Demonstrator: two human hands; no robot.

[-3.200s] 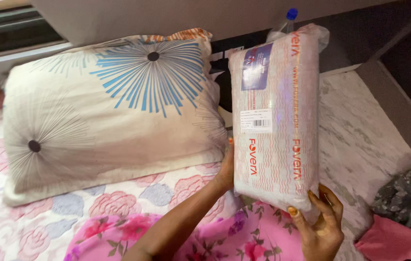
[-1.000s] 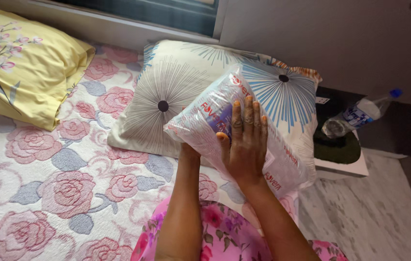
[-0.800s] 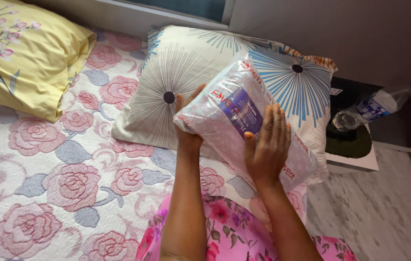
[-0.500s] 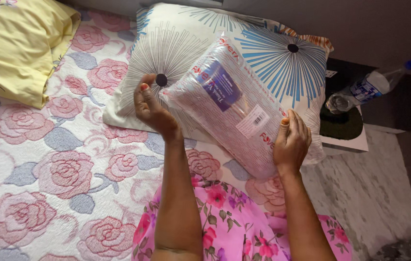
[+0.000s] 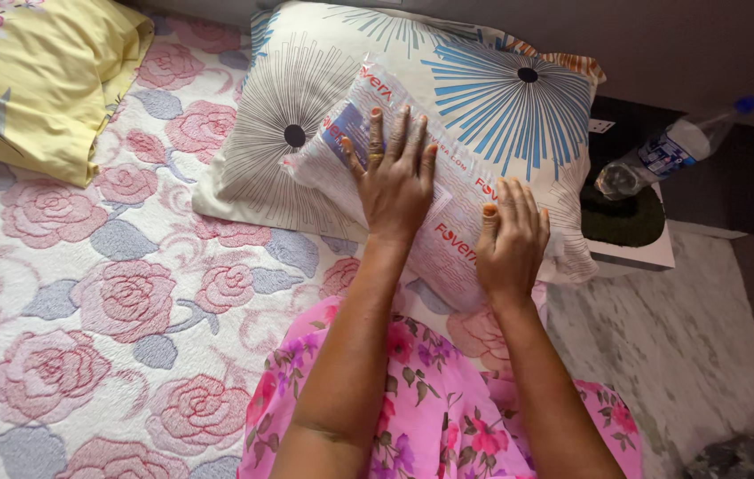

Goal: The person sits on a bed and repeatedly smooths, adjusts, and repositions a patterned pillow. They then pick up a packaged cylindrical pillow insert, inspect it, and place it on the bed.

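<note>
A long plastic-wrapped package [image 5: 461,208], whitish with red lettering and a blue label, lies slantwise on a white pillow [image 5: 306,89] printed with grey and blue starbursts. My left hand [image 5: 396,177] rests flat on the package's upper half, fingers spread. My right hand [image 5: 512,239] lies flat on its lower end, fingers together. Both palms press down on the wrapping; neither hand grips it. Both forearms reach out from a pink floral garment [image 5: 434,399].
A rose-patterned bedspread [image 5: 110,302] covers the bed. A yellow floral pillow [image 5: 39,80] lies at the top left. To the right, a plastic water bottle [image 5: 661,155] lies by a dark object on a white stand, with a marble floor [image 5: 687,355] below.
The package was held upright, then tilted over the pillow. It now lies on the pillow, and both hands have gone from holding its ends to lying flat on top.
</note>
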